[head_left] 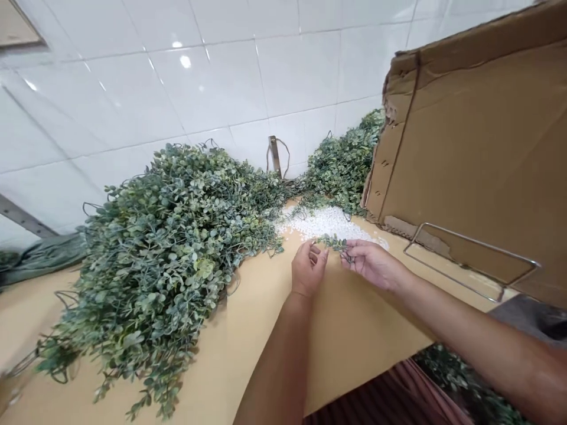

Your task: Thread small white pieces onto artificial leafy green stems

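Two bare forearms are stretched over the tan desk (248, 330). A small leafy sprig (332, 241) is pinched between left hand (309, 268) and right hand (371, 262), each grip pressed on it, just before the white bead pile (328, 223), likely kept within reach; a large foliage heap (168, 248) is left of it.

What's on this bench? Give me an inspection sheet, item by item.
Surface: tan worktop, bare in front of the hands.
Job's things: small leafy sprig held between both hands.
Clutter: big heap of green foliage, second heap, pile of white beads, metal wire frame.
Grippers: left hand and right hand both pinching the sprig.
Cables: nothing seen.
Surroundings: white tiled wall, torn cardboard box on the right.
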A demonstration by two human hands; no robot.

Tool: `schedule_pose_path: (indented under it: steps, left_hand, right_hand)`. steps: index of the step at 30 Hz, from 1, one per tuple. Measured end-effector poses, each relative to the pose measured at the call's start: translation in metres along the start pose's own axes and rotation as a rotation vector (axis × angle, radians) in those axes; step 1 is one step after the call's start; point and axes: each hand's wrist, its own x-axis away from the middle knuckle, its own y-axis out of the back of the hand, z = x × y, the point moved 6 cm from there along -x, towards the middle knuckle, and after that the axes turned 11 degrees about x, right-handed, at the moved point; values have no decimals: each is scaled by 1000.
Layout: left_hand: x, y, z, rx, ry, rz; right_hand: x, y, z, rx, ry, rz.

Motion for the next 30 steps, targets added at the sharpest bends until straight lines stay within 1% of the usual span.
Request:
schedule_pose_path:
  steps: [5,8,12,14,17,20,23,27,30]
  left_hand:
    - [-5,-2,6,55,28,-5]
    - [-6,-2,5,51,16,-13]
    - [-6,1,1,13,6,-23]
    - [-7,6,4,46,30,-67]
    - [-10,15,13,138,100,-161]
    - [-13,19,25,203,196,-185]
    - [-15,18,34,239,262,-158]
    - [-16,17,37,268,271,-145]
    - [-14,18,37,308,284,-143]
  right_hand:
    - [2,-8,-10,128,59,22]
    - [0,-13,-14,221,111,5]
    - [-11,-24,-18,333,209,-42]
    - [-18,-31,-19,379,278,-71]
    - [-25,-38,-18,453,382,-106]
    - [-29,-38,-16,526,451,-120]
    - [-29,-34,-14,560,471,-112]
    - [-26,-33,-12,544,451,-80]
    - [-25,-35,-11,535,477,-45]
